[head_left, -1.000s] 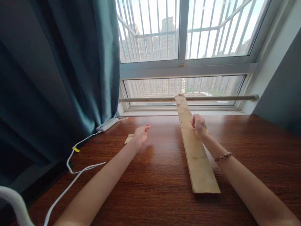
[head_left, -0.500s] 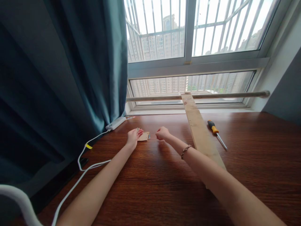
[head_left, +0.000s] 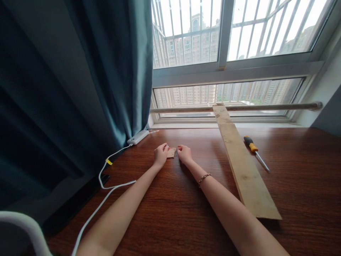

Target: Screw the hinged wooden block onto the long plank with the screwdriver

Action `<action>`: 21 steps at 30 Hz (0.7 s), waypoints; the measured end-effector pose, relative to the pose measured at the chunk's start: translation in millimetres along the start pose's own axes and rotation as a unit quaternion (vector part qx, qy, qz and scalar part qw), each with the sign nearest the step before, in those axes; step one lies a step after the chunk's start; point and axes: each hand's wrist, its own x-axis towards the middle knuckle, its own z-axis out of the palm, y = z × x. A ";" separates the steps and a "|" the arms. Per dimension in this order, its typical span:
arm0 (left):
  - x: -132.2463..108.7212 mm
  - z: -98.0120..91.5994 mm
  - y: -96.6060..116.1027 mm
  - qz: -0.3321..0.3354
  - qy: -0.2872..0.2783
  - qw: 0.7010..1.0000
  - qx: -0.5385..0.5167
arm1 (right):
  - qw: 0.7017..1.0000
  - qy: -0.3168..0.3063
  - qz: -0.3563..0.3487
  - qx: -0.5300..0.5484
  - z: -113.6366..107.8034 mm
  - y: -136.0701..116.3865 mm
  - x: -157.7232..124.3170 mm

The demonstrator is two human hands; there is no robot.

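A small flat tan piece (head_left: pixel 171 153), wood or cardboard, lies on the tabletop between my hands. My left hand (head_left: pixel 160 155) is at its left side, fingers curled round something small and light-coloured that I cannot make out. On the piece's right side, my right hand (head_left: pixel 184 154) has its fingertips pinched together by a few thin metal screws (head_left: pixel 176 152). Whether a screw is between those fingers is too small to tell. The right wrist wears a braided bracelet.
A long wooden plank (head_left: pixel 243 167) leans from the tabletop onto the rail (head_left: pixel 279 107) at the window. Right of it lies a black and yellow screwdriver (head_left: pixel 256 152). A white power strip (head_left: pixel 138 137) with its cable (head_left: pixel 102 174) is on the left, beside the blue curtain (head_left: pixel 125 71).
My right hand has come left to the screws beside the tan piece. My left hand's fingers have curled in from a more open palm. The whole view has shifted slightly.
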 end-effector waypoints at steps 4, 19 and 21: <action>-1.3 -3.7 6.2 0.014 0.006 0.997 0.069 | 0.999 0.011 0.013 0.048 3.8 2.5 2.4; -1.6 -6.2 -18.7 0.092 -0.114 0.973 0.176 | 0.974 0.040 0.021 0.221 14.7 22.5 18.5; -3.5 -7.2 -17.0 0.122 -0.142 0.955 0.229 | 0.972 0.044 0.020 0.229 16.4 23.8 19.1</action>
